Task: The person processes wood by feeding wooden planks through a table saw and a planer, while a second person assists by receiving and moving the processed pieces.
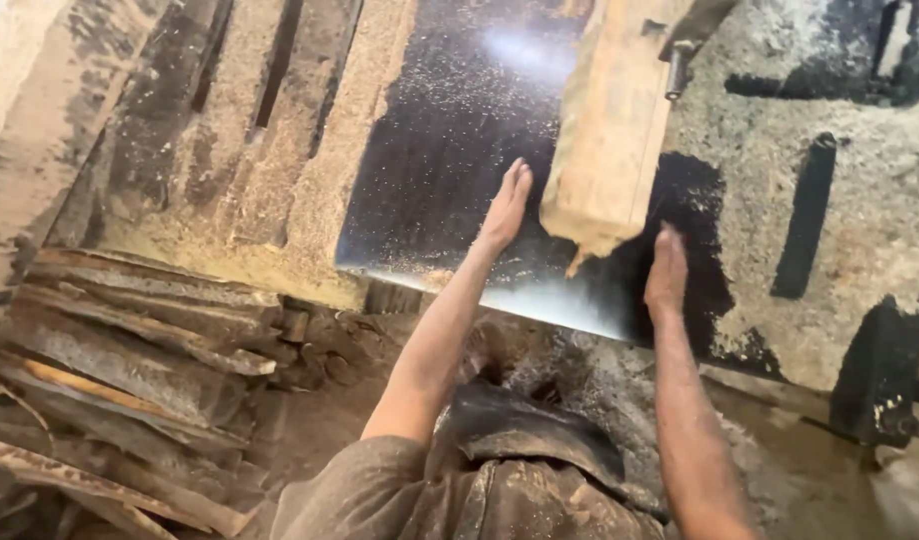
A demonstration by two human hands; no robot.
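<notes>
Item: squared timber beam (609, 120) on a dark steel saw table (449, 150); places given relative to the beam. Nearest the viewer, below the beam's near end: a dust-caked garment and two bare forearms reaching away from the wearer. Left of the forearms, well apart from the beam: a stack of rough offcut slabs (129, 340), lying flat and overlapping, coated in sawdust. At the beam's near end, left side: left hand (506, 205), fingers straight and together, palm turned toward the beam's left face, close beside it; contact cannot be told, and nothing is clasped. At the beam's near end, just below and right: right hand (666, 270), flat and spread on the table, gripping nothing, close under the splintered corner of the end. The beam itself: pale, sawdust-coated, lying lengthwise away from the viewer, its near end ragged. Right of the beam: table surface thick with sawdust (859, 200), dark slots showing through. Left of the beam, beyond the bare steel: slatted timber bed (269, 110), dusted over. At the beam's far upper right: a metal bolt or roller fitting (676, 65), detail unclear. Handling note, as judgement: flat-handed guidance suits this piece; palms are best kept on the faces and end, fingers clear of the slots, pressure even from both sides so the beam runs straight.
</notes>
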